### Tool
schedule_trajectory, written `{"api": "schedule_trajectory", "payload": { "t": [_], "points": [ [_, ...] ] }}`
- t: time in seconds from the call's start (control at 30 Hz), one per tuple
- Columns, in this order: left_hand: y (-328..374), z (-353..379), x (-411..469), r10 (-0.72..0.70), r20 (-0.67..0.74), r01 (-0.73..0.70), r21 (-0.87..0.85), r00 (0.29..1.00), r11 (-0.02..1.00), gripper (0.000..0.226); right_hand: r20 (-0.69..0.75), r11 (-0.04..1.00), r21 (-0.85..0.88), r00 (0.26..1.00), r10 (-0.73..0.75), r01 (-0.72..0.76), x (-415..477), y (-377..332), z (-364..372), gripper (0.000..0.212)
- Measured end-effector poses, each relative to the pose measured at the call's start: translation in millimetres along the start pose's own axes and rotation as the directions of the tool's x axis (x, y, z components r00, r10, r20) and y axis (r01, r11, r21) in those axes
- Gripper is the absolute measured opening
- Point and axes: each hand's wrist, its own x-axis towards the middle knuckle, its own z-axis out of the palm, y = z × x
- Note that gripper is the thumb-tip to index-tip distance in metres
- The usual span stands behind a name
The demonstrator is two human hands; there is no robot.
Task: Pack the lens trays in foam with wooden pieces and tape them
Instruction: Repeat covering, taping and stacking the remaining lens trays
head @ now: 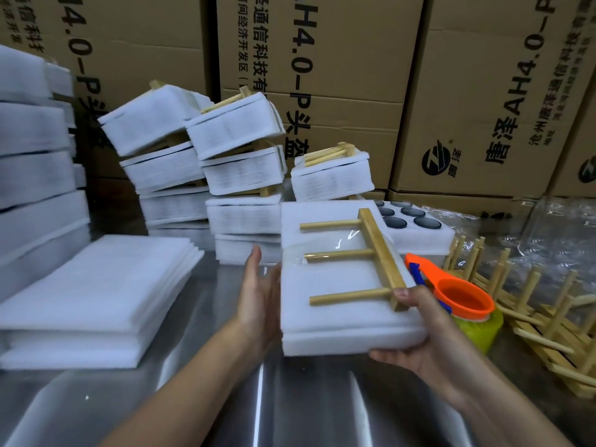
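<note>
Curled round the near right corner of the foam pack point(338, 317), the right grip point(429, 330) has its thumb on top, touching the end of the wooden piece point(380, 253), with its fingers under the pack's bottom edge. The left grip point(258, 295) lies flat and wide against the pack's left side, fingers straight, pressing rather than clasping. Between the two, the pack is held above the counter point(290, 398), tilted toward the camera. It is made of white foam layers, and the wooden piece, a rail with three pegs, lies on its top face. A band of clear tape point(322, 250) crosses the middle peg and the foam.

Just to the right of the right grip sits an orange tape dispenser point(451, 291) over something yellow-green. Behind the pack, a lens tray point(409, 217) of white foam shows dark round lenses in its holes. More wooden pieces point(532, 311) lie heaped at the right edge, near crumpled clear plastic point(548, 221). A stack of flat foam sheets point(96, 295) rests on the counter's left side. Finished bundles point(232, 130) are piled unevenly behind, some leaning, against printed cardboard boxes point(354, 91).
</note>
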Motion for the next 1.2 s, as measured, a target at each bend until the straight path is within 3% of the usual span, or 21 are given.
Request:
{"api": "schedule_trajectory", "payload": {
  "t": [0.23, 0.33, 0.43, 0.57, 0.77, 0.9, 1.2],
  "points": [
    [-5, -7, 35, 0.001, -0.176, 0.012, 0.071, 0.984, 0.997, 0.061, 0.012, 0.982, -0.05, 0.983, -0.181, 0.181, -13, -79, -2, 0.037],
    [-10, -21, 41, 0.015, -0.221, -0.009, 0.025, 0.975, 1.0, 0.044, -0.024, 0.958, -0.082, 0.96, -0.278, 0.275, 8, -121, 15, 0.018],
    [-12, -27, 44, 0.026, -0.199, -0.021, 0.028, 0.98, 0.999, 0.029, -0.112, 0.927, -0.162, 0.927, -0.357, 0.338, 54, -163, 41, 0.018],
    [-13, -23, 45, 0.025, -0.144, -0.01, 0.105, 0.989, 0.994, 0.02, -0.155, 0.919, -0.269, 0.929, -0.337, 0.288, 119, -195, 82, 0.027],
    [-15, -25, 45, 0.057, -0.11, -0.04, 0.146, 0.992, 0.988, 0.024, -0.222, 0.894, -0.389, 0.919, -0.325, 0.223, 181, -186, 132, 0.06],
    [-16, -27, 44, 0.077, -0.087, -0.062, 0.166, 0.993, 0.984, 0.029, -0.305, 0.91, -0.351, 0.892, -0.334, 0.22, 199, -177, 135, 0.047],
    [-17, -23, 43, 0.093, -0.088, -0.076, 0.184, 0.992, 0.98, 0.026, -0.311, 0.883, -0.425, 0.884, -0.35, 0.2, 213, -165, 120, 0.069]
  ]
}}
